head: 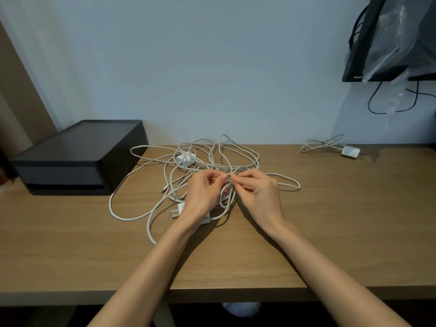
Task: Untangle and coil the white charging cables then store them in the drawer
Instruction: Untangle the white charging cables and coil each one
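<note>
Black drawer box (77, 156) sits far left on the wooden surface (330, 220), drawer closed. Tangled white cables (132, 217) sprawl mid-surface with two plug adapters in the mess. My left hand (204, 192) and right hand (257, 192) meet over the tangle, fingers (221, 178) pinched together on the same knot of strands. Far right, one coiled cable with adapter (330, 146) lies well apart.

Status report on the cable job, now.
Left hand and right hand both pinching the knot in the tangled white cables. One coiled cable set aside, far right. Black drawer box shut. Nothing blocking.
</note>
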A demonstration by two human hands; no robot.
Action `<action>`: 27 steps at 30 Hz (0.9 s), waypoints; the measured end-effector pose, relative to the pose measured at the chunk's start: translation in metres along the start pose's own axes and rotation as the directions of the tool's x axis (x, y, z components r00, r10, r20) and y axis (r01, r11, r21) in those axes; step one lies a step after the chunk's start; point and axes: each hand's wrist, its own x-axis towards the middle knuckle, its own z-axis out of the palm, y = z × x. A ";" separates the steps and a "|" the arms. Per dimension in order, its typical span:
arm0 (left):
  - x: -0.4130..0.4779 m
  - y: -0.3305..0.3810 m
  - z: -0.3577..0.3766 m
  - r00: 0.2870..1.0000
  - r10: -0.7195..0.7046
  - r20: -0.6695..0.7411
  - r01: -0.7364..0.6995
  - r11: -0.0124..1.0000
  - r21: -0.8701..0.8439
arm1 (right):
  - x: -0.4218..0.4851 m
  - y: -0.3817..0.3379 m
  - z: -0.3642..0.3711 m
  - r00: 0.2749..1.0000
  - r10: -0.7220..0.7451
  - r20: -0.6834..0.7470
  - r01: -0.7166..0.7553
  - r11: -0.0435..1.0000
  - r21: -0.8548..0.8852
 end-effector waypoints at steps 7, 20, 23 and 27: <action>-0.003 0.003 0.000 0.999 0.008 -0.049 -0.008 1.000 0.001 | 0.001 -0.004 0.001 0.999 -0.040 -0.029 0.038 0.996 -0.084; -0.009 0.006 -0.003 0.995 0.053 -0.089 -0.056 0.998 -0.028 | 0.002 -0.008 0.001 0.996 -0.082 -0.019 0.078 0.984 -0.161; -0.008 0.006 -0.005 0.999 0.028 -0.046 -0.031 0.997 -0.073 | 0.001 -0.003 -0.001 0.993 -0.116 0.018 0.117 0.975 -0.186; -0.007 0.005 -0.010 0.999 0.003 0.039 0.002 0.992 -0.127 | 0.002 0.001 -0.006 0.992 -0.108 0.069 0.117 0.982 -0.149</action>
